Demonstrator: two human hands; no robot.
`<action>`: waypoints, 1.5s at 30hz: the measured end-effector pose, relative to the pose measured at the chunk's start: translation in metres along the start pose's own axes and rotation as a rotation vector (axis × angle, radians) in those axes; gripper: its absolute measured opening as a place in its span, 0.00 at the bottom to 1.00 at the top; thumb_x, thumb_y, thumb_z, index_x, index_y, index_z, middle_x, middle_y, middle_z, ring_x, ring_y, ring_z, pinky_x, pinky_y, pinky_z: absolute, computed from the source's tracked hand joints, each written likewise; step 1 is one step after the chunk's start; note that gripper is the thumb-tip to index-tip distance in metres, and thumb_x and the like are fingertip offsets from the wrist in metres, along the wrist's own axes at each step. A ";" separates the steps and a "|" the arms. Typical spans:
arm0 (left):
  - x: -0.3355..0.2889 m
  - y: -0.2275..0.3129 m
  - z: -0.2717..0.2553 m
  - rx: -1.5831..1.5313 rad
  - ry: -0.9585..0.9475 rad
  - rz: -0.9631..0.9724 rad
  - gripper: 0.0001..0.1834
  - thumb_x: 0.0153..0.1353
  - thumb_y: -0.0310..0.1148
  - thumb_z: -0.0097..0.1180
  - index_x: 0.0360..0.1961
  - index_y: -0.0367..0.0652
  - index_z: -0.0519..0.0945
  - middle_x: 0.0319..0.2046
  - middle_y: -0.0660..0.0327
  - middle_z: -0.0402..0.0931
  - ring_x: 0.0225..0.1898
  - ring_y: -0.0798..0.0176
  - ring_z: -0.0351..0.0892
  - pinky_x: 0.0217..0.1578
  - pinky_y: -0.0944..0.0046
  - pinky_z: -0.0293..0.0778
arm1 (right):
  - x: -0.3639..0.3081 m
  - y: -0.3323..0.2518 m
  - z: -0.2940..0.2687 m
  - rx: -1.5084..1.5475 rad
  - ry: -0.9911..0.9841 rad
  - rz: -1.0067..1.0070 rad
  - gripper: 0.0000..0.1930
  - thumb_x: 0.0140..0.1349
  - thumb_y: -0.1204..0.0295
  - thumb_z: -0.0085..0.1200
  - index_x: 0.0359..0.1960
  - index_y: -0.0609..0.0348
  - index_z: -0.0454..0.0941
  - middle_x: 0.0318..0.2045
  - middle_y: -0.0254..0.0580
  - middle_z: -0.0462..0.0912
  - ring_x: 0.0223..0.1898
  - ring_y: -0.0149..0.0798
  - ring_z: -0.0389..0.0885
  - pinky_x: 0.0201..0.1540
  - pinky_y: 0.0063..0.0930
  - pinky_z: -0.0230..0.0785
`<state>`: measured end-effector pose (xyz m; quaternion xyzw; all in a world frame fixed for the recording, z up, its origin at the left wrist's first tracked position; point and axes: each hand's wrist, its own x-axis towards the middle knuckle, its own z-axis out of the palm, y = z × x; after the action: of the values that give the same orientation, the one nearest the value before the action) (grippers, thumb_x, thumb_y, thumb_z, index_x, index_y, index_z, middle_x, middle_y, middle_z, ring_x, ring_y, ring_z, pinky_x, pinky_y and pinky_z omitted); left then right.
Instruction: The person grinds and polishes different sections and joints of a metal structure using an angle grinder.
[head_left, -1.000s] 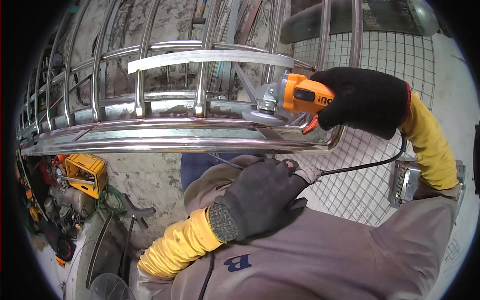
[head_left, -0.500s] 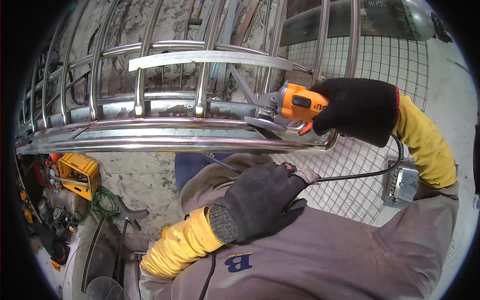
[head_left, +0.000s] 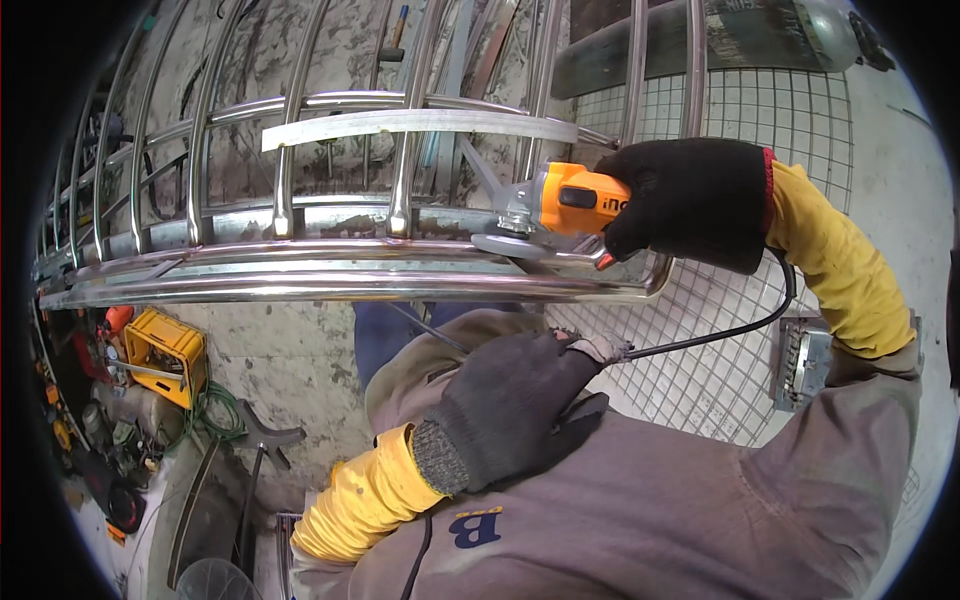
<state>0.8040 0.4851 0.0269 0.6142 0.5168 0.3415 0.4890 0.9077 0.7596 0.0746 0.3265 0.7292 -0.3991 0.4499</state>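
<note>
My right hand [head_left: 690,200], in a black glove with a red cuff, is closed around the orange body of an angle grinder [head_left: 578,200]. The grinder's disc [head_left: 513,246] is at the upper of two shiny horizontal tubes of a metal railing [head_left: 340,286], near its rounded right end. Whether the disc touches the tube is hard to tell. A black power cord [head_left: 715,343] loops from the grinder down to my left hand [head_left: 515,405]. That hand, in a dark knitted glove, is closed over the cord by a greyish wrapped part, in front of my torso; its fingertips are partly hidden.
A pale flat strip [head_left: 420,122] lies across the railing's upright bars. Steel mesh [head_left: 690,375] covers the floor at right, with a metal box [head_left: 803,362] beside it. At left are a yellow crate [head_left: 165,355], a green coiled cord [head_left: 218,412] and assorted tools. A hammer [head_left: 395,40] lies beyond the bars.
My right hand and the grinder have moved slightly left and up, the disc shifting left along the tube. My left hand stays closed over the cord, nearly in place.
</note>
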 end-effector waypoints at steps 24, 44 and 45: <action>0.007 0.006 -0.001 0.065 0.119 0.074 0.23 0.66 0.43 0.67 0.56 0.43 0.82 0.37 0.53 0.80 0.37 0.49 0.83 0.38 0.49 0.79 | 0.018 0.027 -0.009 -0.174 0.013 -0.409 0.28 0.59 0.57 0.68 0.56 0.64 0.84 0.36 0.45 0.88 0.37 0.41 0.86 0.44 0.34 0.78; 0.013 0.012 -0.007 0.033 0.090 0.060 0.26 0.66 0.42 0.66 0.62 0.42 0.80 0.40 0.53 0.81 0.39 0.50 0.83 0.40 0.50 0.79 | -0.001 0.004 -0.019 -0.108 -0.089 0.068 0.26 0.59 0.56 0.70 0.52 0.63 0.85 0.34 0.40 0.88 0.34 0.37 0.85 0.42 0.34 0.78; 0.013 0.012 -0.007 0.035 0.090 0.061 0.26 0.66 0.42 0.66 0.62 0.42 0.80 0.40 0.53 0.81 0.39 0.50 0.83 0.40 0.50 0.79 | 0.001 0.006 -0.020 -0.122 -0.102 0.078 0.26 0.58 0.56 0.70 0.52 0.63 0.85 0.34 0.40 0.88 0.34 0.37 0.85 0.41 0.34 0.78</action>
<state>0.8042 0.4995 0.0396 0.6219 0.5252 0.3744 0.4440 0.9046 0.7800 0.0769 0.3061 0.7149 -0.3522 0.5208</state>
